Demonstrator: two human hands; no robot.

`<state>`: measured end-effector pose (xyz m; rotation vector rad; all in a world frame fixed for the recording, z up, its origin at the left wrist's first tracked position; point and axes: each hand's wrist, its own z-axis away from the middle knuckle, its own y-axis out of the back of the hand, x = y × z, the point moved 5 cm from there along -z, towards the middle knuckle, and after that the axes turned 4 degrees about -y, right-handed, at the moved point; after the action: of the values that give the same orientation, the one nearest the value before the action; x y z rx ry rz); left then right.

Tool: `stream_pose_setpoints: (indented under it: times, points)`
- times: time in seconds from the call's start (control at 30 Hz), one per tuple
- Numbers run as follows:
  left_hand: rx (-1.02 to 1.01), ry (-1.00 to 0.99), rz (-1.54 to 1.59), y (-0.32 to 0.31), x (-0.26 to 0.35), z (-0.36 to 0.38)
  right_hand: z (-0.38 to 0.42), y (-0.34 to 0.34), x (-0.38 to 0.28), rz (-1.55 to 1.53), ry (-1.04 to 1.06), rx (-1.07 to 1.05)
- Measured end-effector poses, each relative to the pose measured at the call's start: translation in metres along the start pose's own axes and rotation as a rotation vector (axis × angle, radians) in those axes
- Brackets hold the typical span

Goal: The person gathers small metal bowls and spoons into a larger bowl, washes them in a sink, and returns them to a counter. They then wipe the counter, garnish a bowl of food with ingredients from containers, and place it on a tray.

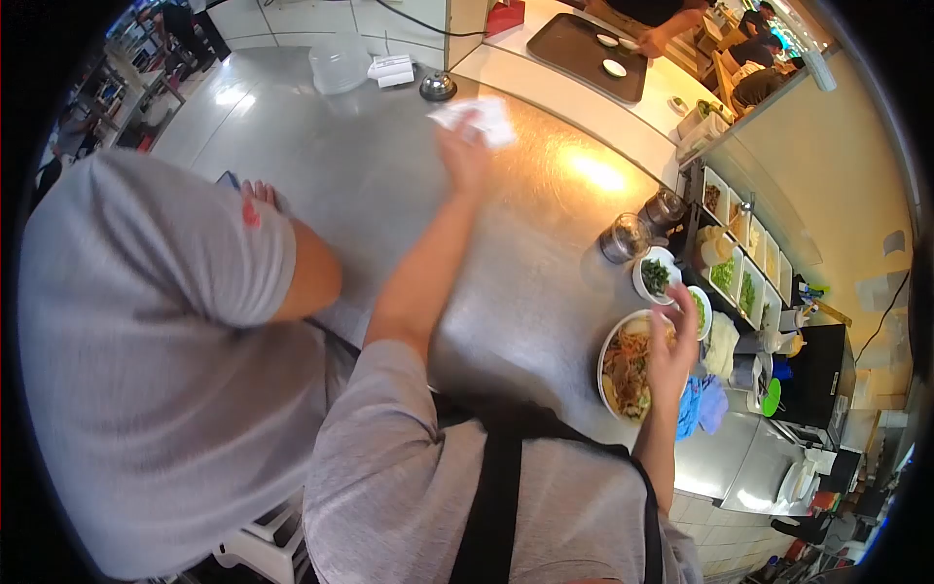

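My left hand reaches across the steel counter and lies over a white paper slip, near a small call bell. Whether its fingers grip the slip or only rest on it, I cannot tell. Above the right edge of a large bowl of food is my right hand, fingers apart and holding nothing. Just beyond it stand a white bowl of dark chopped greens and a bowl of lighter greens, partly hidden by my fingers.
A co-worker in a grey shirt stands close at the left. Glass jars and trays of toppings line the right side. Past the ledge, a person's hand is at a brown tray. Cloths lie beside the large bowl.
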<state>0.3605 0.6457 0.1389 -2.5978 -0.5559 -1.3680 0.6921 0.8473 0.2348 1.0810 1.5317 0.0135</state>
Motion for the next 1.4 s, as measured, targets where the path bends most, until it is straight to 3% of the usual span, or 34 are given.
stream_pose_setpoints:
  times: [0.07, 0.13, 0.2, 0.27, 0.3, 0.33, 0.37, 0.4, 0.43, 0.47, 0.5, 0.57, 0.6, 0.63, 0.73, 0.8, 0.87, 0.93, 1.0, 1.03, 1.07, 1.1, 1.13, 1.17, 1.2, 1.23, 1.27, 1.3, 1.37, 1.4]
  points:
    - [0.137, 0.137, -0.022, 0.001, -0.063, -0.064, 0.017, 0.034, 0.032, 0.059, -0.057, 0.17]
    - [0.201, 0.068, -0.172, -0.005, -0.116, -0.118, 0.046, 0.069, 0.073, 0.076, -0.112, 0.346]
    - [0.182, 0.004, -0.255, -0.009, -0.131, -0.17, 0.082, 0.101, 0.12, 0.159, -0.193, 0.497]
    - [0.124, -0.225, -0.365, -0.016, -0.143, -0.226, 0.123, 0.115, 0.148, 0.196, -0.373, 0.581]
    - [0.079, -0.486, -0.631, -0.029, -0.197, -0.269, 0.15, 0.123, 0.175, 0.205, -0.449, 0.618]
    - [0.042, -0.672, -0.541, -0.026, -0.186, -0.28, 0.164, 0.117, 0.177, 0.202, -0.554, 0.614]
    - [-0.04, -0.79, -0.923, -0.034, -0.206, -0.306, 0.18, 0.11, 0.178, 0.198, -0.672, 0.627]
    - [-0.246, -0.876, -1.311, -0.041, -0.219, -0.319, 0.192, 0.104, 0.18, 0.474, -0.599, 0.549]
    - [-0.295, -0.946, -1.212, -0.06, -0.253, -0.344, 0.201, 0.094, 0.185, 0.743, -0.545, 0.439]
    - [-0.283, -0.403, -0.419, -0.04, -0.301, -0.383, 0.2, 0.082, 0.182, 0.94, -0.553, 0.313]
    - [-0.288, 0.215, 0.314, -0.037, -0.359, -0.408, 0.202, 0.078, 0.184, 0.952, -0.578, 0.337]
    - [-0.326, -0.174, -0.281, -0.031, -0.36, -0.408, 0.199, 0.076, 0.181, 0.919, -0.547, 0.389]
    - [-0.186, 0.23, 0.011, -0.027, -0.329, -0.38, 0.201, 0.076, 0.184, 0.909, -0.557, 0.397]
    - [-0.217, 0.239, -0.139, -0.03, -0.265, -0.348, 0.199, 0.076, 0.179, 0.926, -0.565, 0.386]
    - [-0.306, 0.209, 0.056, -0.043, -0.341, -0.383, 0.2, 0.075, 0.176, 0.944, -0.597, 0.403]
    - [-0.454, 0.369, 0.044, -0.041, -0.372, -0.378, 0.198, 0.075, 0.177, 0.951, -0.593, 0.399]
    - [-0.471, 0.628, 0.152, -0.032, -0.419, -0.337, 0.201, 0.074, 0.175, 0.938, -0.605, 0.402]
    - [-0.607, 0.539, -0.233, -0.037, -0.423, -0.31, 0.198, 0.074, 0.174, 0.936, -0.601, 0.413]
    - [-0.636, 0.524, -0.147, -0.037, -0.419, -0.29, 0.2, 0.075, 0.174, 0.932, -0.577, 0.425]
    - [-0.685, 0.402, -0.291, -0.034, -0.439, -0.297, 0.199, 0.075, 0.176, 0.929, -0.567, 0.439]
    - [-0.779, 0.198, -0.851, -0.037, -0.413, -0.296, 0.198, 0.075, 0.177, 0.923, -0.557, 0.449]
    - [-0.599, -0.052, -1.062, -0.032, -0.374, -0.263, 0.198, 0.075, 0.176, 0.914, -0.548, 0.458]
    - [-0.241, 0.014, -0.864, -0.016, -0.309, -0.222, 0.196, 0.074, 0.171, 0.935, -0.501, 0.472]
    - [-0.075, -0.13, -0.803, -0.008, -0.31, -0.2, 0.195, 0.075, 0.167, 0.961, -0.456, 0.49]
    - [0.06, -0.12, -0.618, -0.002, -0.285, -0.169, 0.199, 0.076, 0.168, 0.945, -0.42, 0.484]
    - [0.109, -0.231, -0.532, 0.0, -0.236, -0.144, 0.208, 0.086, 0.178, 0.732, -0.55, 0.566]
    - [0.032, -0.076, -0.473, 0.0, -0.213, -0.124, 0.209, 0.096, 0.19, 0.514, -0.675, 0.636]
    - [-0.019, -0.046, -0.428, 0.003, -0.19, -0.105, 0.196, 0.103, 0.188, 0.507, -0.644, 0.624]
    - [-0.093, 0.042, -0.396, 0.008, -0.167, -0.073, 0.172, 0.095, 0.182, -0.088, -0.82, 0.564]
    - [-0.105, 0.106, -0.413, 0.012, -0.169, -0.056, 0.157, 0.089, 0.181, -0.132, -0.815, 0.502]
